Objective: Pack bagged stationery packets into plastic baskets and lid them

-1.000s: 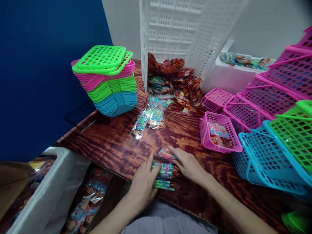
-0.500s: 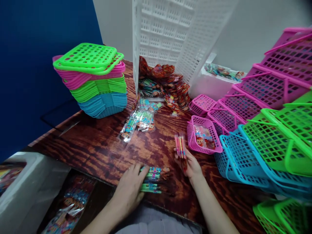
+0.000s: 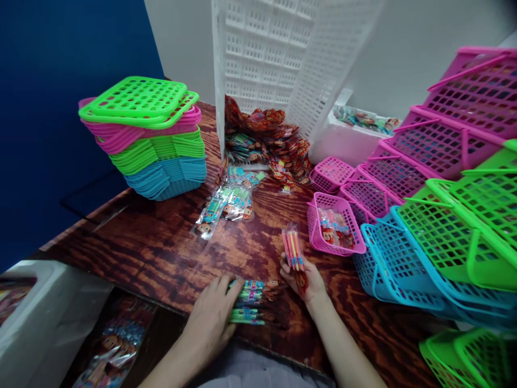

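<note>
My right hand [image 3: 306, 280] grips a clear packet of pink and orange pencils [image 3: 293, 251], holding it upright just left of a small pink basket [image 3: 350, 249] that has one packet inside. My left hand [image 3: 211, 317] lies flat on a pile of green pencil packets [image 3: 253, 302] near the front edge of the wooden table [image 3: 161, 253], with its fingers spread over them.
A stack of green, pink and blue baskets [image 3: 155, 140] stands at the back left. A white crate [image 3: 278, 59] leans over a heap of packets [image 3: 266, 137]. Loose packets [image 3: 226, 202] lie mid-table. Pink, blue and green baskets [image 3: 444, 215] crowd the right. White bins [image 3: 52, 312] sit below left.
My right hand picked one pink-and-orange packet off the pile and raised it upright towards the pink basket. My left hand stayed on the pile. The view swung a little to the right.
</note>
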Motion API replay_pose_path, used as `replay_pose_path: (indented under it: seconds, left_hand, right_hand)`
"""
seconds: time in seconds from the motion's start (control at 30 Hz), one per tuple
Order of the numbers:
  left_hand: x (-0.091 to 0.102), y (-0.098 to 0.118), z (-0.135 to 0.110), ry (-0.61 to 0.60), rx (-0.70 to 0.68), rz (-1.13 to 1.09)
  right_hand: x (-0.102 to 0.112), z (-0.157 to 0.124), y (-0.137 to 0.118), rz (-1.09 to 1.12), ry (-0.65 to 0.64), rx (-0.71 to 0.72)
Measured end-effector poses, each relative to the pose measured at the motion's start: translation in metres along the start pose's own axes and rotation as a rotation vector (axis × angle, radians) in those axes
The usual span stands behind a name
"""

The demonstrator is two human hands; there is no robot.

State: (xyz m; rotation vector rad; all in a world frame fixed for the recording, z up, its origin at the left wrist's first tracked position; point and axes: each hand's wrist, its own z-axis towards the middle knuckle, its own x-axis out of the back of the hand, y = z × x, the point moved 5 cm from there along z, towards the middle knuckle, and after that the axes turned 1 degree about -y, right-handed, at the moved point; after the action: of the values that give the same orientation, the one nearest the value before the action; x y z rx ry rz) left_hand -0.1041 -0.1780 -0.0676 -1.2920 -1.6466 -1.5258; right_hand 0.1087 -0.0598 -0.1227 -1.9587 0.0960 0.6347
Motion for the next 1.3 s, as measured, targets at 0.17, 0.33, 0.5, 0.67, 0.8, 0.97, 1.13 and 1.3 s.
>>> replay_pose_path:
  seconds: [0.17,0.33,0.5,0.67,0.8,0.97,1.13,1.3]
  left_hand:
    - [-0.001,-0.001,0.001,-0.005,-0.001,0.004]
    - [-0.002,-0.002,0.002,-0.009,-0.004,-0.016]
    - [-0.003,-0.003,0.003,-0.004,-0.012,-0.005]
    - [0.000,0.002,0.008,-0.017,-0.042,0.034]
    - [0.004,0.012,0.014,-0.026,-0.100,0.074]
    - [0.014,0.024,0.019,0.124,-0.232,0.167]
    - [0.022,0.036,0.027,0.071,-0.464,0.300]
    - [0.015,0.030,0.033,-0.029,-0.514,0.310]
  right_hand:
    - [-0.010,-0.004,-0.008,0.129,0.020,0.004]
    - [-0.016,-0.008,-0.011,0.275,0.007,0.047]
    - [-0.015,-0.011,-0.004,0.280,0.012,0.026]
    - [-0.015,0.003,-0.041,-0.129,0.072,0.211]
    - [-0.037,0.012,-0.069,-0.920,0.113,0.431]
    - [-0.081,-0.005,-0.043,-1.501,-0.309,0.409]
    - [-0.091,-0.015,-0.038,-1.422,-0.437,0.352]
    - [-0.082,-0.016,-0.044,-1.238,-0.415,0.268]
